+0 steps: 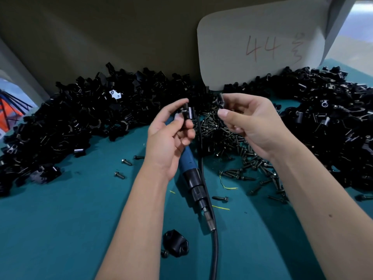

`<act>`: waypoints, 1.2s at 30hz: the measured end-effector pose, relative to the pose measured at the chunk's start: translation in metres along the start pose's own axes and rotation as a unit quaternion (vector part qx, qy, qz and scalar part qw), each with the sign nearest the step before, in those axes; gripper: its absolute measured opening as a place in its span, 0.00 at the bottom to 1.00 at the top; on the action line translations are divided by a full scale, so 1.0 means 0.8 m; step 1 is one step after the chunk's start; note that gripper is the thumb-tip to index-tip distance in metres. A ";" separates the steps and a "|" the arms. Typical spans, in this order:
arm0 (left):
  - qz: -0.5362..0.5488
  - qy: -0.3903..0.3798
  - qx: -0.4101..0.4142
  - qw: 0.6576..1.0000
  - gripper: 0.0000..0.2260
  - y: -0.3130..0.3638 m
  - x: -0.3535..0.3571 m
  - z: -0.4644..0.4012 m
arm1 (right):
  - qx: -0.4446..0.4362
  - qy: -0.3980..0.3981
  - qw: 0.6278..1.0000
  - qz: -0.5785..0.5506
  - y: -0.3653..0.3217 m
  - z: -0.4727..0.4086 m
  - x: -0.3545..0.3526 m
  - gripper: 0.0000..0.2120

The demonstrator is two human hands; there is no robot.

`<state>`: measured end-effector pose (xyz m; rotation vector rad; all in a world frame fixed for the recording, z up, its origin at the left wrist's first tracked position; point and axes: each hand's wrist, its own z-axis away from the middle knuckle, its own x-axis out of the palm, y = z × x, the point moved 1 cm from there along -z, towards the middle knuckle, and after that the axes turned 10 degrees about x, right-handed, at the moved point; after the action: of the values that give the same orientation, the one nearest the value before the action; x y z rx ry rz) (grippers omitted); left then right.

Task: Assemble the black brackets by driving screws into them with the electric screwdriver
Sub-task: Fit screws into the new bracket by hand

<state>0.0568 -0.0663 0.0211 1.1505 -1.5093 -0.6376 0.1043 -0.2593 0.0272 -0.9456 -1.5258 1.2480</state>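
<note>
My left hand [171, 134] pinches a small black bracket [189, 113] between thumb and fingers, above the table's middle. Just to its right, my right hand [248, 124] holds a black screw [221, 100] upright in its fingertips, a little apart from the bracket. The electric screwdriver [193, 176], blue-bodied with a black nose, lies on the teal table [60, 229] under my left hand, its bit pointing toward me. Its black cable [214, 239] runs alongside. A pile of loose screws [238, 150] lies beneath my right hand.
Heaps of black brackets cover the left [60, 122] and right [333, 122] of the table. A white card marked 44 [262, 49] leans on the back wall. One black bracket [175, 244] lies near me, and stray screws [126, 162] dot the cloth.
</note>
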 end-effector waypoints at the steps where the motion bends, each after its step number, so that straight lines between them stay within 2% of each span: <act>1: -0.013 -0.018 -0.004 1.000 0.15 0.000 0.002 0.001 | -0.009 0.001 1.000 0.008 0.001 0.000 0.003 0.13; 6: -0.029 -0.095 0.006 0.995 0.17 0.001 0.007 0.007 | -0.058 -0.050 0.997 0.033 0.001 0.003 0.012 0.14; 8: -0.028 -0.103 0.011 0.994 0.15 0.001 0.009 0.009 | -0.065 -0.074 0.995 0.036 0.000 0.004 0.014 0.15; 11: -0.020 -0.092 0.030 0.995 0.11 0.001 0.010 0.010 | -0.052 -0.101 0.993 0.018 0.000 0.005 0.014 0.15; 18: -0.068 -0.035 0.046 0.996 0.08 -0.001 0.023 0.007 | -0.072 -0.074 0.995 0.000 0.000 0.003 0.015 0.17; 23: -0.016 -0.014 0.052 0.998 0.11 -0.004 0.020 0.006 | -0.072 -0.063 0.994 0.061 -0.001 0.002 0.014 0.15; 28: 0.020 -0.030 0.029 0.999 0.13 -0.004 0.016 0.005 | -0.072 -0.059 0.991 0.099 -0.004 0.004 0.013 0.11; 32: 0.016 -0.041 0.014 0.999 0.09 -0.002 0.015 0.006 | -0.073 -0.069 0.987 0.124 -0.008 0.004 0.009 0.14; 36: -0.015 -0.042 0.019 0.999 0.10 -0.002 0.017 0.006 | -0.069 -0.082 0.984 0.145 -0.010 0.006 0.002 0.16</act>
<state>0.0534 -0.0801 0.0242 1.1894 -1.5832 -0.6875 0.0994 -0.2606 0.0347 -1.2150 -1.6618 1.4689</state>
